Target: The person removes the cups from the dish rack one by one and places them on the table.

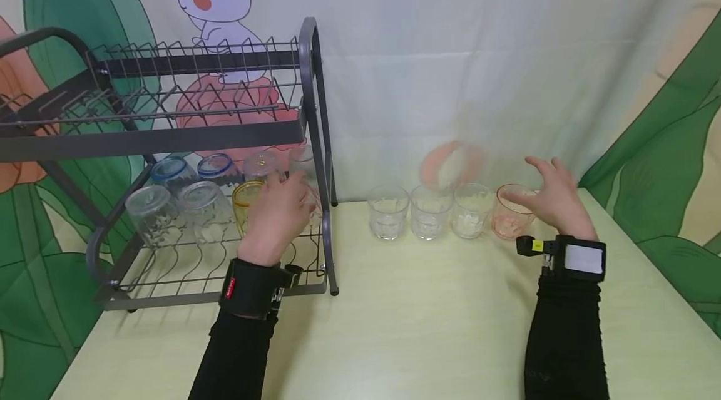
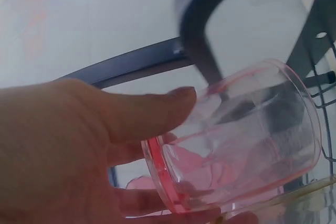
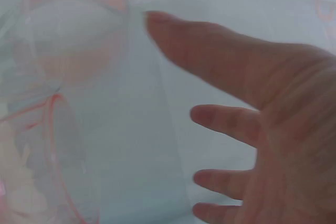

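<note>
On the lower tier of the rack, my left hand (image 1: 281, 209) holds a pink-tinted clear glass (image 2: 247, 140) by its thick base end. The thumb lies along one side and the fingers along the other; the hand hides most of this glass in the head view. A yellow-rimmed glass (image 1: 242, 196) stands right beside that hand. My right hand (image 1: 557, 200), fingers spread and holding nothing, hovers by a pink glass (image 1: 509, 221) upright on the table. In the right wrist view a gap separates the fingers from the pink glass (image 3: 52, 156).
The dark two-tier dish rack (image 1: 225, 134) stands at the left, its posts and upper tier close around my left hand. Blue-tinted glasses (image 1: 216, 168) and clear glasses (image 1: 205, 212) sit upside down inside. Three clear glasses (image 1: 430, 212) line up on the table (image 1: 417, 312).
</note>
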Available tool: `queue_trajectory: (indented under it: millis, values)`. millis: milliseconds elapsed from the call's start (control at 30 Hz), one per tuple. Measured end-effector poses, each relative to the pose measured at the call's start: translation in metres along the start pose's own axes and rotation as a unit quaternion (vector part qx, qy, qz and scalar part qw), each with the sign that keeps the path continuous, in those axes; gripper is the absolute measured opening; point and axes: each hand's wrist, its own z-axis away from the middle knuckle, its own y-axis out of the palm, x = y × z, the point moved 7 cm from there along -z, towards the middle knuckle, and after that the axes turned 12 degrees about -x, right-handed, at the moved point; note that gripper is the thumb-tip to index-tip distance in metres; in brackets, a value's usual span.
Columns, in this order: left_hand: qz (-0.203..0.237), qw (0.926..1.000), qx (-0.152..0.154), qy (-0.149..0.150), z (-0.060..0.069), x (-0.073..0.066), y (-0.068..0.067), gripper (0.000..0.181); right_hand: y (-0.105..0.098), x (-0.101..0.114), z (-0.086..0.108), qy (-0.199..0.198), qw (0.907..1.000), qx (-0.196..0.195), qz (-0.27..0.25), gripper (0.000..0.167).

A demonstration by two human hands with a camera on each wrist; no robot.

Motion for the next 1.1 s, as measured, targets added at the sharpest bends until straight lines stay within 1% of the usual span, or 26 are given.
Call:
queue_trajectory:
  millis: [100,167,300,400,467,533,633,733,800,900,1000,1100]
  values:
    - [0.009,0.9998,-0.015,-0.012,0.008,0.003,-0.008,0.047,-0.011,0.009,0.002,-0.010,0.9989,-0.042,-0.020,0.092]
    - [0.019,0.9993,-0.025,-0.019,0.014,0.005,-0.014,0.053,-0.015,0.014,0.003,-0.014,0.9976,-0.061,-0.028,0.090]
    - [0.027,0.9979,-0.054,-0.025,0.026,0.007,-0.025,0.058,-0.019,0.022,0.006,-0.021,0.9959,-0.078,-0.040,0.086]
    - [0.018,0.9970,-0.070,-0.028,0.034,0.009,-0.031,0.057,-0.020,0.026,0.008,-0.025,0.9940,-0.086,-0.062,0.082]
    - [0.006,0.9967,-0.075,-0.031,0.038,0.010,-0.035,0.057,-0.020,0.029,0.010,-0.026,0.9929,-0.087,-0.076,0.081]
    - [0.001,0.9965,-0.075,-0.038,0.041,0.011,-0.040,0.058,-0.020,0.030,0.011,-0.024,0.9926,-0.086,-0.083,0.080]
    - [0.012,0.9961,-0.073,-0.047,0.045,0.013,-0.047,0.062,-0.023,0.033,0.014,-0.026,0.9919,-0.086,-0.091,0.079]
    - [0.043,0.9948,-0.073,-0.057,0.051,0.017,-0.053,0.064,-0.026,0.040,0.015,-0.041,0.9901,-0.085,-0.104,0.074]
    - [0.067,0.9932,-0.071,-0.064,0.055,0.020,-0.055,0.066,-0.027,0.045,0.015,-0.053,0.9891,-0.081,-0.111,0.071]
    - [0.108,0.9903,-0.050,-0.071,0.057,0.021,-0.053,0.068,-0.028,0.054,0.016,-0.067,0.9891,-0.071,-0.110,0.068]
    - [0.130,0.9895,-0.027,-0.058,0.056,0.018,-0.049,0.070,-0.031,0.062,0.020,-0.081,0.9875,-0.070,-0.116,0.066]
    - [0.148,0.9885,-0.012,-0.030,0.054,0.011,-0.046,0.069,-0.033,0.072,0.024,-0.102,0.9823,-0.073,-0.139,0.062]
